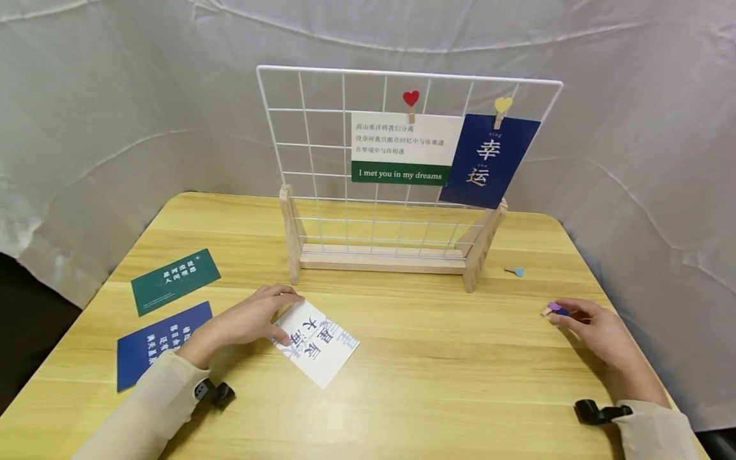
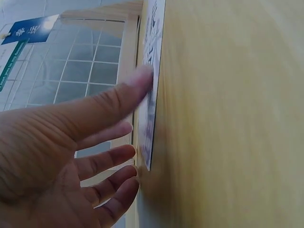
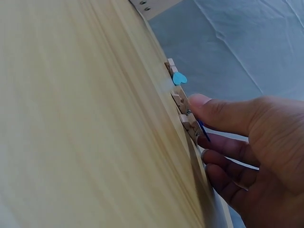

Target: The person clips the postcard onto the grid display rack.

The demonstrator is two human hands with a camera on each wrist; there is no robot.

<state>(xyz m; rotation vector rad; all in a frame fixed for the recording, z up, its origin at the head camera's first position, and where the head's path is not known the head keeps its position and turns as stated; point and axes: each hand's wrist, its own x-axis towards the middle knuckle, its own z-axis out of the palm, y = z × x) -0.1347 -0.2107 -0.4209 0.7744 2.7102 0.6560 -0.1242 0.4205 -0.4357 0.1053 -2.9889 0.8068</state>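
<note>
My left hand is at the left end of a white card with blue printed characters, low over the table. Its thumb lies at the card's near edge and a fingertip at the far corner, the hand spanning the short side. At the table's right, my right hand pinches at small wooden clothespins with heart tops, one a purple heart and one dark blue. In the right wrist view two wooden clothespins lie side by side at the thumb and index fingertips; which one is gripped I cannot tell.
A white wire grid stands in a wooden base. A red-heart clip and a yellow-heart clip hold two cards on it. A light-blue-heart clip lies at right. Green and blue cards lie at left.
</note>
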